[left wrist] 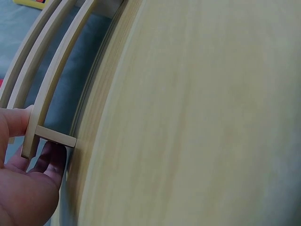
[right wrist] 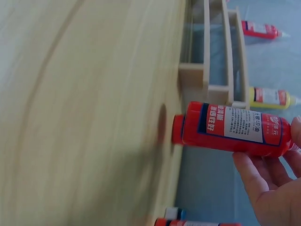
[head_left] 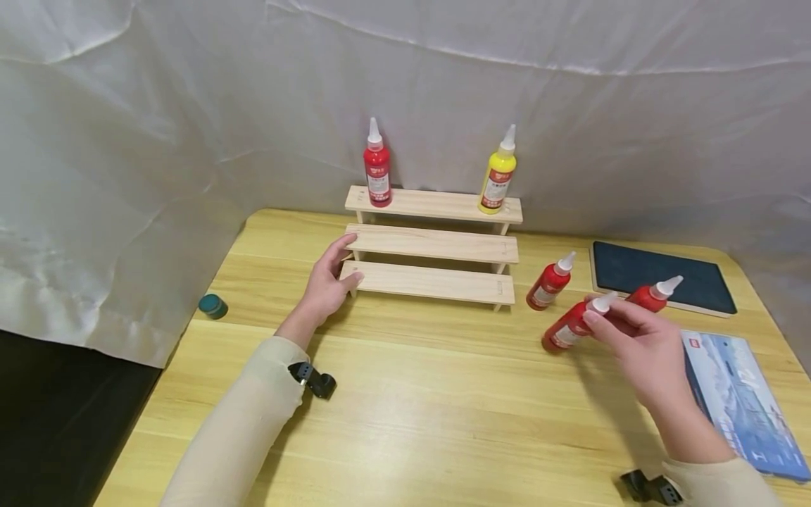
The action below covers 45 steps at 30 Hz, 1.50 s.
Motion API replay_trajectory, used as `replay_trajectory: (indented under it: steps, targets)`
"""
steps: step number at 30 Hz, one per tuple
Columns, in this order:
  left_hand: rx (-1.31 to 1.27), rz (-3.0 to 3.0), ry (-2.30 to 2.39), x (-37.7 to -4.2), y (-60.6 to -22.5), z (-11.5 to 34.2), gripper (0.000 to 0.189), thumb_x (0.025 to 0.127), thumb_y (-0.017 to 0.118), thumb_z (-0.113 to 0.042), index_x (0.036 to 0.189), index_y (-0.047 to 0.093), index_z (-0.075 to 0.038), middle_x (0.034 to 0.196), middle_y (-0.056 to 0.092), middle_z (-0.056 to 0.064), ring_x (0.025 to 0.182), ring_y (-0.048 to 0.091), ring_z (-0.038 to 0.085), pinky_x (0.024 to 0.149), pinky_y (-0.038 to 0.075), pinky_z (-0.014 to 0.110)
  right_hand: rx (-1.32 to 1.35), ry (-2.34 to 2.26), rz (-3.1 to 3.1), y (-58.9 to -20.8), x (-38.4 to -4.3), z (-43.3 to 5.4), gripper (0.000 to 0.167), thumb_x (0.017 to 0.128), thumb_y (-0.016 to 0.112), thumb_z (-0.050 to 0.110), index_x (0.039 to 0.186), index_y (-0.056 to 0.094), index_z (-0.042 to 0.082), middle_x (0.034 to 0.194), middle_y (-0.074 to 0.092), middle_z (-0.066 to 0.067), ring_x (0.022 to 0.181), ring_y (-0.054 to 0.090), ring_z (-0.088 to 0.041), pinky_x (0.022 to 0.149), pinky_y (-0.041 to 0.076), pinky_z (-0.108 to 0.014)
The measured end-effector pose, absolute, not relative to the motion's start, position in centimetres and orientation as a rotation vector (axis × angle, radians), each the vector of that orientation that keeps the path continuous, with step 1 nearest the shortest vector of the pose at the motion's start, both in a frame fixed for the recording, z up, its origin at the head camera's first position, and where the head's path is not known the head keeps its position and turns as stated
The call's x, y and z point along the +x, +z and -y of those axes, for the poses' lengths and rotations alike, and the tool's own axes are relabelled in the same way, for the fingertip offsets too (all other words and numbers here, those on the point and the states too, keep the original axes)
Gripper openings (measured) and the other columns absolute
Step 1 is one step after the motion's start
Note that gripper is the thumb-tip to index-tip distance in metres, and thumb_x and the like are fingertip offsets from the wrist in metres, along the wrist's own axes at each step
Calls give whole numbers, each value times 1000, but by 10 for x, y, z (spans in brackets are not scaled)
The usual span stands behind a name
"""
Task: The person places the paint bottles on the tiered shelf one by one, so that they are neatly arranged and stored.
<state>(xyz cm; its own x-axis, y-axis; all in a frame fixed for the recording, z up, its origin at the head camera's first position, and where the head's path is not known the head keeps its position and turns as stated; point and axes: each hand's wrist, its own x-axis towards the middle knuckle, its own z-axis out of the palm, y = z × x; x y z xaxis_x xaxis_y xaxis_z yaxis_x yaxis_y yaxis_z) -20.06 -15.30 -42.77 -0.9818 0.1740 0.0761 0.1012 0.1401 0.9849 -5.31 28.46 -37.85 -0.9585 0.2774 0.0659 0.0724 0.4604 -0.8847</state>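
My left hand grips the left end of a three-tier wooden display rack, thumb over the lowest tier and fingers curled beneath it in the left wrist view. My right hand pinches a red squeeze bottle near its white nozzle. The right wrist view shows this bottle's printed label facing the camera. A second red bottle stands just right of the rack, and a third red bottle is partly hidden behind my right hand. On the top tier stand another red bottle at left and a yellow bottle at right.
A dark blue notebook lies at the table's back right. In front of it is a blue-and-white box, partly behind my right forearm. A small teal-lidded jar sits at the left table edge. Grey cloth hangs behind the table.
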Motion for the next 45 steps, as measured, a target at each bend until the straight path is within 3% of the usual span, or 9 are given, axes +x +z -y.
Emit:
replay_trajectory:
  steps: [13,24,29,33,36,40,45]
  targets:
    - [232,-2357,1972,-196,-431,154,70,90,63,14,151,43,-13,150,44,15,138,37,30,115,26,44,-86,1504,2497,-366,-62,-239,35,92,76,18,123,71,3,105,71,8,91,65,-9,74,53,-17]
    - [252,-2371,1988,-190,-430,156,68,89,62,16,151,43,-7,152,41,17,139,35,33,113,29,47,124,1643,2409,-352,-80,-207,30,93,73,13,121,71,2,110,72,-3,94,65,-14,77,54,-21]
    - [258,-2382,1977,-191,-428,155,68,90,62,15,151,43,-8,152,41,18,139,36,33,113,29,47,150,1657,2376,-341,-92,-194,28,93,73,13,119,73,3,103,72,0,82,64,-13,67,55,-21]
    - [256,-2389,1964,-192,-426,154,68,90,62,15,151,43,-8,151,42,18,138,36,33,112,29,48,141,1697,2370,-332,-103,-185,28,94,73,20,119,73,8,96,71,-1,70,58,-15,49,46,-22]
    - [261,-2388,1961,-192,-425,153,68,90,61,15,151,42,-8,150,43,20,138,37,34,111,30,48,164,1754,2341,-327,-113,-180,29,94,73,21,120,73,7,100,70,-4,76,61,-17,55,50,-20]
    - [269,-2392,1956,-193,-423,152,68,91,62,15,151,43,-9,150,43,19,138,36,34,112,30,47,216,1791,2294,-321,-125,-172,31,94,72,16,121,71,2,107,69,-10,91,64,-21,76,56,-26]
    - [285,-2387,1960,-196,-424,151,67,91,62,14,150,44,-10,149,44,19,138,37,34,114,27,47,214,1782,2282,-314,-139,-163,32,94,72,17,121,71,1,106,68,-11,90,64,-21,74,57,-26]
